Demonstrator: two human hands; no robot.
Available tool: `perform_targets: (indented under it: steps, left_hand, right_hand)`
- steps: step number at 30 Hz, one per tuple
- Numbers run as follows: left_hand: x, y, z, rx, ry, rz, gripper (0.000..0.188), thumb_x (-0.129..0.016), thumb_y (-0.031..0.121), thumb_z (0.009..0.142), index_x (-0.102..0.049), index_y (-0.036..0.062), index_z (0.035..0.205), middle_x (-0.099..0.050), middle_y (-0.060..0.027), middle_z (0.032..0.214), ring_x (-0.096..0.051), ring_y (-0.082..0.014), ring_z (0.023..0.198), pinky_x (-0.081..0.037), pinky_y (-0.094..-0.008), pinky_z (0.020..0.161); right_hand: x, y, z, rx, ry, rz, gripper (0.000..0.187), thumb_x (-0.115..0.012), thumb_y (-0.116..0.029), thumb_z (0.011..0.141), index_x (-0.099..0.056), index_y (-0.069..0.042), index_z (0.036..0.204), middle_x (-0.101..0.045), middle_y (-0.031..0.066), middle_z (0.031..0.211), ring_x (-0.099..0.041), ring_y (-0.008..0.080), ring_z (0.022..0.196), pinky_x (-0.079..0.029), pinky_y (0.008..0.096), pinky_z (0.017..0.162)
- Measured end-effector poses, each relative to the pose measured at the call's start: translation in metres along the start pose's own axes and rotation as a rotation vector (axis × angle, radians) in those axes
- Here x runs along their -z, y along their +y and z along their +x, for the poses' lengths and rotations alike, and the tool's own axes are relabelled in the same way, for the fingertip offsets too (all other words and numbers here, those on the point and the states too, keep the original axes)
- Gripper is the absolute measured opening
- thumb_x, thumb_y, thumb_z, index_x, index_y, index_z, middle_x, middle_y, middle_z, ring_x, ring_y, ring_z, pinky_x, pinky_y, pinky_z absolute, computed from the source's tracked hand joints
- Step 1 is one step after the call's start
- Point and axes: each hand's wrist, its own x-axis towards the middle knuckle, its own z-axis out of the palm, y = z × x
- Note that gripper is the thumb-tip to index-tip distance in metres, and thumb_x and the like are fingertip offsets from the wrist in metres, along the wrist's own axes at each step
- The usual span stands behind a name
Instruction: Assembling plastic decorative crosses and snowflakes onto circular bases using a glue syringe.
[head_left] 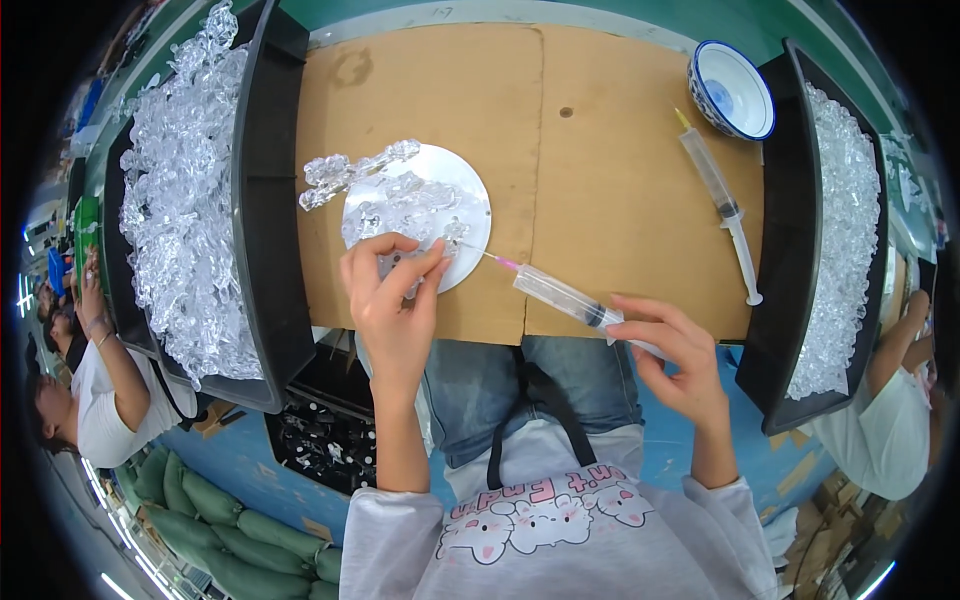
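My right hand (675, 350) is closed round the rear of a clear syringe (560, 295) with a pink needle hub. Its needle points left toward my left hand (392, 290). There my thumb and fingers pinch a small clear plastic piece (456, 232), close to the needle tip; I cannot tell whether they touch. Under that hand a round white plate (470, 190) carries several clear plastic pieces (405, 205). A longer clear plastic piece (355, 172) juts past the plate's upper left rim.
Cardboard (440, 80) covers the table. A black bin (265, 200) heaped with clear plastic pieces (190, 210) stands left, another black bin (790, 250) right. A second syringe (722, 195) with a yellow tip lies near a blue-and-white bowl (732, 90). Other people sit on both sides.
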Motion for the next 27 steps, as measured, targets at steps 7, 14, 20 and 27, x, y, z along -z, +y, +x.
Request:
perform_targets:
  steps: [7,14,20,27]
  left_hand:
    - [0.0005,0.0015,0.0013,0.026,0.002,-0.007,0.021,-0.077,0.0,0.067,-0.075,0.0083,0.086,-0.061,-0.0047,0.091,-0.051,-0.0226,0.089,-0.042,-0.0326,0.076]
    - [0.0007,0.0017,0.0008,0.04,-0.007,-0.006,0.02,-0.077,0.001,0.068,-0.075,0.008,0.086,-0.061,-0.0045,0.091,-0.051,-0.0225,0.089,-0.042,-0.0327,0.077]
    - [0.0014,0.0025,0.0008,0.047,-0.019,-0.002,0.019,-0.077,0.001,0.068,-0.075,0.0078,0.086,-0.06,-0.0046,0.091,-0.051,-0.0228,0.09,-0.042,-0.0329,0.077]
    - [0.0022,0.0043,0.0007,0.059,-0.036,0.001,0.02,-0.075,0.001,0.07,-0.074,0.008,0.089,-0.06,-0.0051,0.093,-0.051,-0.0227,0.091,-0.043,-0.0332,0.078]
  right_hand:
    - [0.0009,-0.0019,0.001,-0.002,-0.005,0.006,0.036,-0.054,0.011,0.071,-0.07,-0.004,0.099,-0.064,0.0151,0.115,-0.065,0.0278,0.102,-0.051,0.0324,0.084]
    - [0.0015,-0.0027,0.0032,0.002,-0.031,-0.005,0.036,-0.054,0.011,0.072,-0.069,-0.004,0.1,-0.064,0.0154,0.116,-0.065,0.028,0.103,-0.051,0.0319,0.083]
    - [-0.0003,-0.0031,0.0064,-0.026,-0.123,0.041,0.036,-0.055,0.01,0.073,-0.07,-0.007,0.101,-0.061,0.0149,0.118,-0.066,0.0256,0.093,-0.051,0.0303,0.074]
    - [-0.0037,-0.0038,0.0094,0.018,-0.068,-0.003,0.034,-0.056,0.009,0.07,-0.07,-0.008,0.096,-0.063,0.0112,0.108,-0.065,0.0204,0.078,-0.049,0.0274,0.065]
